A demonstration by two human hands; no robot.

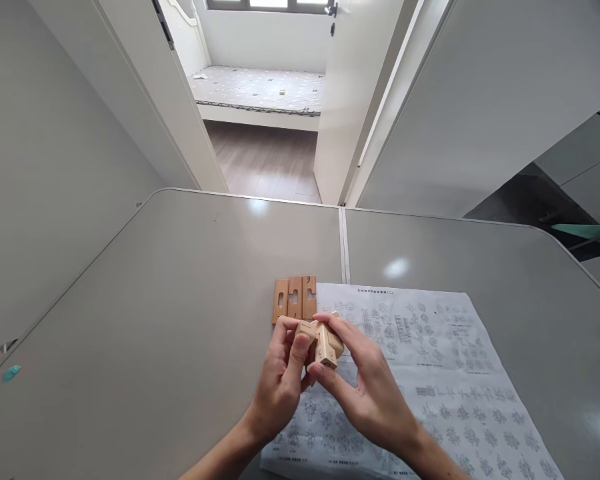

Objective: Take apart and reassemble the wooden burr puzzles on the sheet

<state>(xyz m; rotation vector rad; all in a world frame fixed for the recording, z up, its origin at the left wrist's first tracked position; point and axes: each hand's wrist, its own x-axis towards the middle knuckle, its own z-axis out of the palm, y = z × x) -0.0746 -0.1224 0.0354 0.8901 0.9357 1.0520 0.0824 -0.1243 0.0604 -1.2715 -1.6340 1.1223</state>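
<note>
Several pale wooden pieces, fitted across one another in a small cluster (325, 347), are held between both hands above the sheet. My left hand (283, 377) grips the left side of the cluster, its thumb on a piece near the top. My right hand (367, 373) pinches the right side, with the thumb at the lower end of an upright piece and the fingers over the top. Just beyond the hands, three darker notched wooden pieces (295, 298) lie side by side on the table. Fingers hide part of the cluster.
A large printed sheet (430, 360) with rows of small diagrams lies under and right of the hands. The grey table (180, 300) has a metal seam. A small teal object (11, 373) is at far left. Beyond are an open door (355, 87) and a bed (265, 87).
</note>
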